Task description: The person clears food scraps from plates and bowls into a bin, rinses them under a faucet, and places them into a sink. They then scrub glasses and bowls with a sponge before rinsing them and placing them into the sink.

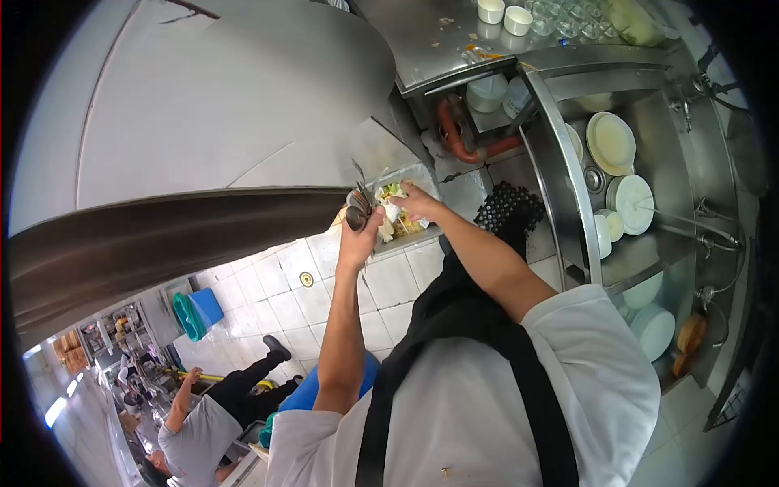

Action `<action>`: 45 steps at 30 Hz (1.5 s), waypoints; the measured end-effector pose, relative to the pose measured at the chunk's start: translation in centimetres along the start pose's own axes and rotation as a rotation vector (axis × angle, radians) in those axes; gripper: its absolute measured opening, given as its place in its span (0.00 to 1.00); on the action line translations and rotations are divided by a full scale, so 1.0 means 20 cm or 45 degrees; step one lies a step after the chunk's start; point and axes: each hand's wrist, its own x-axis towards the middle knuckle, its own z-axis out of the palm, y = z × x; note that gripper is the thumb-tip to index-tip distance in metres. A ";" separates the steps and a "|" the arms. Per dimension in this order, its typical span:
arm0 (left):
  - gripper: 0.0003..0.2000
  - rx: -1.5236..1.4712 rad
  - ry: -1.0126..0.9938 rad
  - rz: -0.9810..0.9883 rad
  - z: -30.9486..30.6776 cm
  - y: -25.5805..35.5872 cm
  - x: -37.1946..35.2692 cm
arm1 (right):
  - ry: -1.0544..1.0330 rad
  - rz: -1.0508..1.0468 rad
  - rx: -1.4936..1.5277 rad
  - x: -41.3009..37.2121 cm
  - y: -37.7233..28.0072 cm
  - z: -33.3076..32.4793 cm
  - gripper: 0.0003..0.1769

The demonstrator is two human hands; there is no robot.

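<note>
Your left hand (363,237) is gripping the cutlery (357,217), best held clear of food scraps (399,226) your right hand (419,203), hold unclear, is touching.

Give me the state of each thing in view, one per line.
Left hand: closed around cutlery
Cutlery: held in a bunch
Right hand: reaching into container
Container: open, holding food scraps
White cups: standing on counter
Large plates: stacked in sink
</note>
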 end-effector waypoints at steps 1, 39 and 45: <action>0.15 -0.086 -0.061 -0.069 0.02 0.02 0.00 | -0.056 0.053 0.031 -0.01 -0.04 0.00 0.45; 0.10 0.567 -2.082 -0.085 4.38 0.46 0.00 | 1.296 -1.014 1.616 -2.34 0.54 -3.30 0.22; 0.25 0.894 -1.981 0.553 4.32 0.50 -0.04 | 1.295 -1.305 1.816 -2.44 0.43 -3.24 0.23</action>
